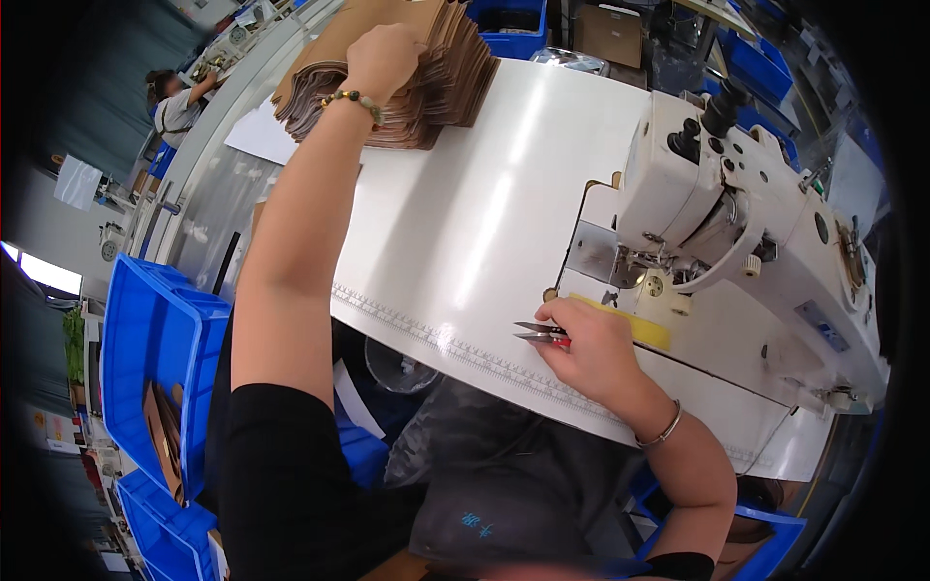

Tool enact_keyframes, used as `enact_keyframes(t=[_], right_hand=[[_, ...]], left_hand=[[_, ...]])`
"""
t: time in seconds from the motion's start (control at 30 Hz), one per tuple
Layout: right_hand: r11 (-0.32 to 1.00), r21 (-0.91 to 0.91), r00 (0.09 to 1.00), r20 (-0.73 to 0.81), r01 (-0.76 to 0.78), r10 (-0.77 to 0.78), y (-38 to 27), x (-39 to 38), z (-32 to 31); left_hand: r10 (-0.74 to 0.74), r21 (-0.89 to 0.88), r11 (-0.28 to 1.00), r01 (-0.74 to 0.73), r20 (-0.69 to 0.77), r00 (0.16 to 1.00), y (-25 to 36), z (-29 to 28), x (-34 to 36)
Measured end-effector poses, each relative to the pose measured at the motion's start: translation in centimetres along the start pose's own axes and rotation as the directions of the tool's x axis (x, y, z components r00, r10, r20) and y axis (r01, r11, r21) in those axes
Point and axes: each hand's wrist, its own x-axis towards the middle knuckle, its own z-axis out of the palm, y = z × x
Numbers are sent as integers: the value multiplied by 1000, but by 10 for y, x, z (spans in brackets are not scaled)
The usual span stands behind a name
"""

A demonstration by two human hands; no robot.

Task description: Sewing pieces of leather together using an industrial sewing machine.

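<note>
At the far left of the white sewing table, my left hand [385, 63] reaches onto a thick stack of brown cut pieces [455, 73], which look like leather or fabric. Its fingers are curled and closed at the top of the stack, and the fingertips are partly hidden. My right hand [599, 351] is near the table's front edge, closed around small thread snips [542, 334] with dark blades and a red part. The blades point left, slightly apart. Just beyond this hand is a white sewing machine [717, 203], with a yellow strip [651, 332] beside its needle area.
A printed ruler [436, 341] runs along the table's front edge. Blue bins [160, 329] stand at the left, one with brown pieces inside. Another blue bin [509, 44] and a cardboard box [608, 37] are behind the table. A person [176, 111] sits far left.
</note>
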Motion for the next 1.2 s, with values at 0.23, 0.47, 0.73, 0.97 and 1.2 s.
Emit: enact_keyframes(t=[0.23, 0.47, 0.73, 0.97, 1.2], right_hand=[[1000, -17, 998, 54, -26, 27, -4, 0, -3], [1000, -25, 998, 57, -5, 6, -4, 0, -3], [997, -57, 999, 10, 50, -50, -2, -2, -3], [957, -194, 967, -94, 214, -235, -1, 1, -9], [786, -498, 799, -264, 367, -540, -10, -1, -8]], left_hand=[[-60, 38, 998, 59, 44, 997, 2, 1, 15], [-122, 57, 991, 118, 59, 991, 4, -3, 24], [-136, -134, 984, 115, -161, 978, 2, -8, 10], [-114, -367, 926, 89, -46, 992, -1, -93, -36], [419, -583, 735, -346, -11, 908, 88, -104, -188]])
